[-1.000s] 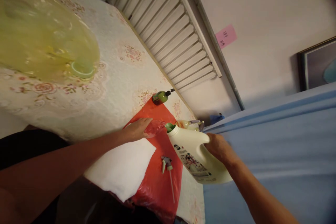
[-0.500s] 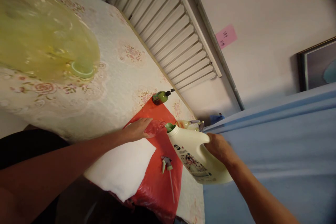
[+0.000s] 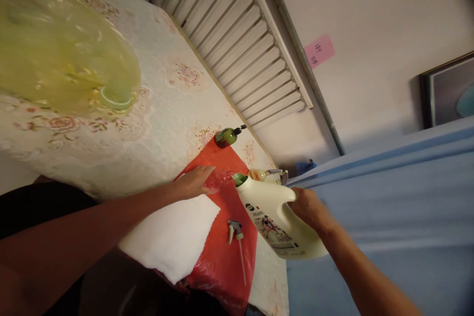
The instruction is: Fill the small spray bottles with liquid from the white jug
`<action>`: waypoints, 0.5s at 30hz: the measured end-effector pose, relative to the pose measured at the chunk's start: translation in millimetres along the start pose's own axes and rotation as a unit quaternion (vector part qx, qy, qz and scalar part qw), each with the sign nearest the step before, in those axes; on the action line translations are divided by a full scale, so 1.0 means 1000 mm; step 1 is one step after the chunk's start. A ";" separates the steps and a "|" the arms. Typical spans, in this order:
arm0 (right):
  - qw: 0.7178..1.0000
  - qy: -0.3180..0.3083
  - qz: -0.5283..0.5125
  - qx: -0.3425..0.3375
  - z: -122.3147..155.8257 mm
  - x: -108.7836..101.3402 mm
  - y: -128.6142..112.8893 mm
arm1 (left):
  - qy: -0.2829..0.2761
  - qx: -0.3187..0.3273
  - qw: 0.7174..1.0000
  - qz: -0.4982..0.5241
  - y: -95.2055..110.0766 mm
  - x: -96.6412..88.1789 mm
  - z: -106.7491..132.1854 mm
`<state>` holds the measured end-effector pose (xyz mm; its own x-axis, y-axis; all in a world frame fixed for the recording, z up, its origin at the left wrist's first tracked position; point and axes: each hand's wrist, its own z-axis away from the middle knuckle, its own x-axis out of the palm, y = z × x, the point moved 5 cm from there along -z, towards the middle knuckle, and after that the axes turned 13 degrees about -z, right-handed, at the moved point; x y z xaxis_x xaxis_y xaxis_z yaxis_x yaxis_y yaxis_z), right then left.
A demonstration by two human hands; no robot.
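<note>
My left hand (image 3: 193, 182) is closed around a clear plastic bottle (image 3: 219, 180) over the red sheet. By its handle, my right hand (image 3: 309, 207) grips a large cream jug (image 3: 277, 217) with a printed label, tipped toward the bottle. The jug's green spout (image 3: 240, 179) is at the bottle's mouth; whether liquid is flowing I cannot make out. Below them a spray trigger head (image 3: 235, 230) with its long dip tube lies on the red sheet (image 3: 229, 266). A folded white cloth (image 3: 174, 237) rests under my left forearm.
A dark green pump bottle (image 3: 225, 138) stands at the sheet's far end. Behind the jug's spout is another spray bottle (image 3: 259, 175). A yellow plastic bag (image 3: 62, 44) covers part of the floral tablecloth (image 3: 159, 123). A radiator (image 3: 237, 44) and blue fabric (image 3: 388, 217) border the table.
</note>
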<state>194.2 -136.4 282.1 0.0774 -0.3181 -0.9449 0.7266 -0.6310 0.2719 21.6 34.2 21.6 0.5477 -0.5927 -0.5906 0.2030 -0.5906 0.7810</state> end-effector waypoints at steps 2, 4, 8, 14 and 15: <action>1.000 0.000 0.000 0.002 0.000 0.000 0.000 | -0.003 -0.001 1.000 -0.002 0.000 0.000 0.000; 1.000 -0.003 0.000 0.003 0.000 0.000 0.000 | -0.005 -0.001 1.000 0.000 0.002 -0.001 0.000; 1.000 0.001 0.000 -0.009 0.000 0.000 -0.001 | -0.017 -0.011 1.000 0.001 0.003 -0.002 0.001; 1.000 -0.004 0.002 -0.002 -0.001 0.001 0.002 | -0.016 -0.005 1.000 0.006 0.000 0.000 0.000; 1.000 -0.004 0.003 -0.002 -0.001 0.002 0.002 | -0.014 -0.006 1.000 0.008 -0.001 0.000 0.000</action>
<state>196.6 -137.2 281.0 0.0770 -0.3277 -0.9416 0.7291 -0.6256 0.2774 22.0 34.7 20.8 0.5282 -0.6173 -0.5830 0.2038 -0.5744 0.7928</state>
